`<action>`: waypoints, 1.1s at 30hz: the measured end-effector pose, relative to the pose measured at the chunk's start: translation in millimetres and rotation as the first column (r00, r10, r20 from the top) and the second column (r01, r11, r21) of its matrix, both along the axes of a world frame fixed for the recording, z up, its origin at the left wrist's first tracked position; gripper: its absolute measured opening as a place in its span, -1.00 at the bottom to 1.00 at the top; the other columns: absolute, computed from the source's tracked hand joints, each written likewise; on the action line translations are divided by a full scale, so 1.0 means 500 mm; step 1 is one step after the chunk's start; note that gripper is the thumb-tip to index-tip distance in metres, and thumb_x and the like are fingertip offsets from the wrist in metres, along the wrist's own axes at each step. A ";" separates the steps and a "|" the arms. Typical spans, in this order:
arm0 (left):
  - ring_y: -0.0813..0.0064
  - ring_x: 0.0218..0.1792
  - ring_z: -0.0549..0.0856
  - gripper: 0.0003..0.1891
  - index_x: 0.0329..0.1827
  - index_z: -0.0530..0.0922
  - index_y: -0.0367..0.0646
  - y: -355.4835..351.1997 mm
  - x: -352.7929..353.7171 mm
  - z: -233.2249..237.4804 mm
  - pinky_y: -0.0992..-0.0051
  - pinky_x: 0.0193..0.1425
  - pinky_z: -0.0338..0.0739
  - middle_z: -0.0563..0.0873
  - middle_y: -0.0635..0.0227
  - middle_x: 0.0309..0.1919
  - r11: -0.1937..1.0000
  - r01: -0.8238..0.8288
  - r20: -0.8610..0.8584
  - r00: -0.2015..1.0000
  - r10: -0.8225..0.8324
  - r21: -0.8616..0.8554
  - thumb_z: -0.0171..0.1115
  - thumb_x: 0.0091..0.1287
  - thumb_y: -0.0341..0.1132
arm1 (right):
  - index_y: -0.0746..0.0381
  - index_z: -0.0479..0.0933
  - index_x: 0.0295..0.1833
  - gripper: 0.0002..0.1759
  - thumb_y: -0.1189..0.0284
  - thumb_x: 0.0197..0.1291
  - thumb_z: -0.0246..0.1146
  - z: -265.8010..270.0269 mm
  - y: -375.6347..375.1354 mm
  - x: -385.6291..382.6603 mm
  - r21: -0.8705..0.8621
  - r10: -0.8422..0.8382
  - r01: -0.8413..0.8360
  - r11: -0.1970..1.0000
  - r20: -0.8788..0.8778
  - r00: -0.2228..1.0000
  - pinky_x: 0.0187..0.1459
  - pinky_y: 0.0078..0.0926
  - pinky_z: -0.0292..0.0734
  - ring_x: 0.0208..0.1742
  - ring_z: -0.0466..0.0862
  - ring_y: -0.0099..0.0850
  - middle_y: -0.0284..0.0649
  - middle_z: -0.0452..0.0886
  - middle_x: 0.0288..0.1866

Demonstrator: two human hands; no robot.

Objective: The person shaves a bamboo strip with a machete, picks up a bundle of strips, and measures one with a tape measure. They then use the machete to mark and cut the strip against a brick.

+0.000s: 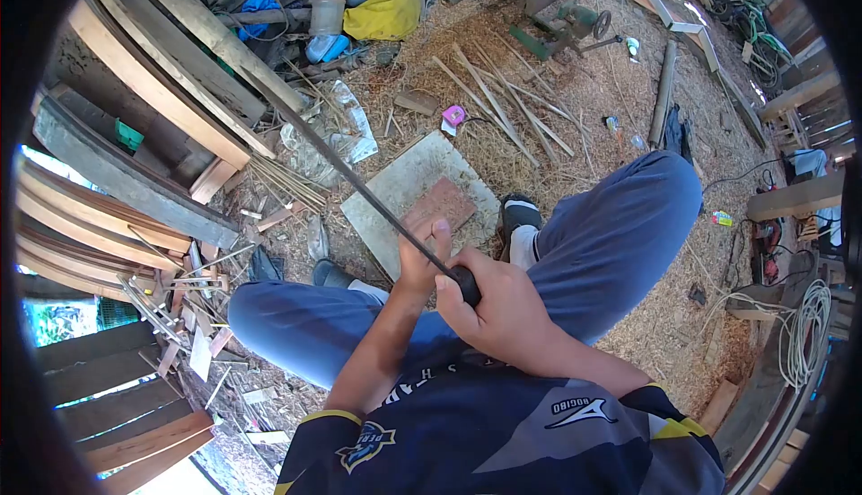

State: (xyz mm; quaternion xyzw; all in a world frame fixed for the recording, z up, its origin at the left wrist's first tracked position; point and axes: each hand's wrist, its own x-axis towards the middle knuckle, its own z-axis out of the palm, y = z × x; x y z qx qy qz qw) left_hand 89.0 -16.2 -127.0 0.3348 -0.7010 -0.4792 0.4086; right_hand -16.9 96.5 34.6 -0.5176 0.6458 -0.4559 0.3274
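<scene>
Steadiness, I judge, explains the hold: right hand (498,311) clenched on the handle of the long blade (359,185), left hand (422,257) pinching its steel just ahead, above the near edge of the grey slab (422,164) on the floor.

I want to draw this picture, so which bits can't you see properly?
- Head view: the handle of the long blade is mostly covered by the right hand.
- Head view: the left hand hides its own fingertips, so I cannot tell if it pinches the blade or only touches it.
- Head view: the blade's tip gets lost among the planks.
- Head view: the left shoe is half hidden behind the trouser leg.
</scene>
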 end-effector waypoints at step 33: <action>0.29 -0.54 0.40 -0.63 -0.50 0.39 -0.27 -0.023 -0.001 -0.031 0.27 -0.40 0.30 0.39 0.23 -0.58 0.990 0.016 0.000 1.000 -0.016 0.141 0.16 0.55 -0.38 | 0.37 0.56 -0.15 -0.71 0.30 0.43 0.27 -0.030 -0.024 -0.011 0.033 -0.053 0.054 0.998 -0.043 0.998 -0.40 -0.08 0.50 -0.48 0.69 0.04 0.04 0.60 -0.54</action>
